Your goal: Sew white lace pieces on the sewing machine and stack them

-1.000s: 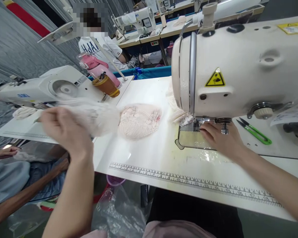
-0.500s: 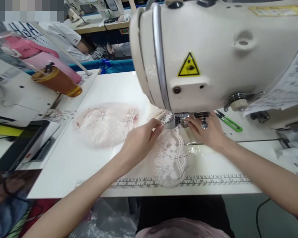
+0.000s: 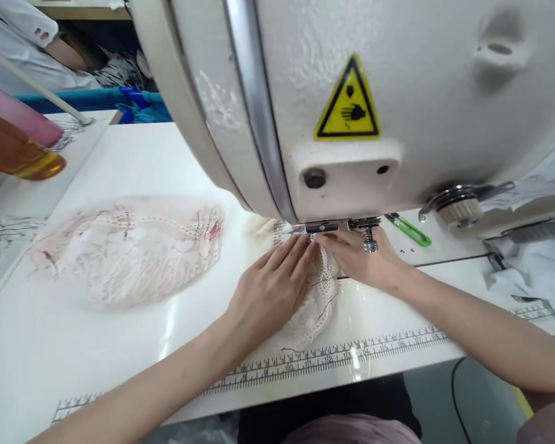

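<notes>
A white lace piece [image 3: 313, 305] lies on the table under the head of a cream sewing machine [image 3: 351, 92]. My left hand [image 3: 271, 287] rests flat on the lace, fingers pointing at the presser foot [image 3: 326, 227]. My right hand [image 3: 358, 258] presses the lace from the right, just below the foot. The fingertips of both hands meet at the needle area. A stack of pink lace pieces [image 3: 124, 246] sits to the left on the white table [image 3: 74, 345].
Green thread snips [image 3: 409, 229] lie right of the machine foot. An amber cup [image 3: 21, 157] and a pink bottle [image 3: 18, 117] stand at the far left. A printed ruler [image 3: 333, 356] runs along the table's front edge. White cloth [image 3: 536, 277] lies at the right.
My left hand brought a lace piece from the left and laid it under the machine, then flattened onto it. The view moved closer to the machine foot.
</notes>
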A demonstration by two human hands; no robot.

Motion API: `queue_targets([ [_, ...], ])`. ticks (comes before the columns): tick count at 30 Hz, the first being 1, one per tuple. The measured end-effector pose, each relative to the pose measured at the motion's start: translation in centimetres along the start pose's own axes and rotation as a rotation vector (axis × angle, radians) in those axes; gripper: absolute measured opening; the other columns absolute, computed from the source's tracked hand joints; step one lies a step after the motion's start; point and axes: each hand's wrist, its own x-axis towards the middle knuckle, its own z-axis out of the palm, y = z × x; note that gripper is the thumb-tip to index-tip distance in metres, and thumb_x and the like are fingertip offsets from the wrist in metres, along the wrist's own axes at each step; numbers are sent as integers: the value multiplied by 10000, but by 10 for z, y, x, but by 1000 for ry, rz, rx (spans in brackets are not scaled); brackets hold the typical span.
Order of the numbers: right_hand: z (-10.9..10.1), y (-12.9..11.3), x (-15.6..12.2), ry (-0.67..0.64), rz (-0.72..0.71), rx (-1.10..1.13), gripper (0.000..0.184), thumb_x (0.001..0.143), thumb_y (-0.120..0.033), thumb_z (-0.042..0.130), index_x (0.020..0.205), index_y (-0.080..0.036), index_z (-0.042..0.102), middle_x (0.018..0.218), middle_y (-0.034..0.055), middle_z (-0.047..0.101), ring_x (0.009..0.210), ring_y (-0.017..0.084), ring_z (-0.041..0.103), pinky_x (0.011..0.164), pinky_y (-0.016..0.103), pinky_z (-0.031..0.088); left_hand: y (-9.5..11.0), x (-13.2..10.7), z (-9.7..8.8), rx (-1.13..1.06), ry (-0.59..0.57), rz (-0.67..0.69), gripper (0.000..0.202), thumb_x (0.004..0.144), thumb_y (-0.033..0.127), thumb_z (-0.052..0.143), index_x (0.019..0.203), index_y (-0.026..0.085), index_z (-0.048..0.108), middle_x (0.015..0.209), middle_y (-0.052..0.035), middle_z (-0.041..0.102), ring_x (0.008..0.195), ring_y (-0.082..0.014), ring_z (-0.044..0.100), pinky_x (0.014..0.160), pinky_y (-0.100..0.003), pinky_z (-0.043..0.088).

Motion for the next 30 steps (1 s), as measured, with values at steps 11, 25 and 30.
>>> queue_targets([
  [11,6,0,7,124,-11,21,246,920,-233,468,1102,-282,626,954,37,675,902,197,597,775,337,494,-9,1,1,-114,19,-44,401,938,220,449,1303,83,542,1323,-144,561,1219,-295,553,939,-441,549],
  [25,8,3,6,89,-46,-2,269,922,-218,469,1148,-249,612,1079,53,667,923,194,598,763,334,486,-11,2,1,-55,27,-21,398,947,220,428,1295,66,543,1325,-148,557,1205,-280,567,936,-417,553],
  [30,0,-1,6,70,4,63,285,941,-199,409,1112,-276,624,980,25,695,841,187,607,601,308,470,-12,2,1,-68,26,-33,392,950,224,420,1295,91,547,1325,-139,560,1210,-279,563,929,-424,557],
])
